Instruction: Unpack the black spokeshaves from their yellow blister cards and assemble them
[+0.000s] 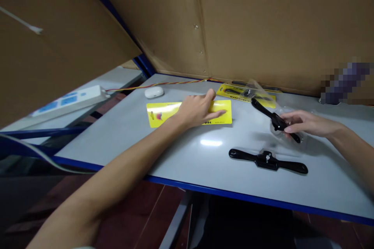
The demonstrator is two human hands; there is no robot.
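My left hand [198, 109] lies on a long yellow packaging card [163, 113] in the middle of the grey table, fingers stretched out on it. My right hand [304, 122] is closed around a black spokeshave [267, 113] that sits in a clear plastic blister, lifted a little off the table and pointing up-left. A second black spokeshave [267, 160] lies flat and bare on the table in front of my right hand. Another packed one on a yellow card [245, 93] rests against the back wall.
A white earbud case [154, 92] lies at the table's back left. A twisted red and yellow wire [163, 84] runs along the cardboard wall [248, 23]. A white power strip [70, 99] sits on the neighbouring surface to the left. The table's blue front edge [233, 194] is near.
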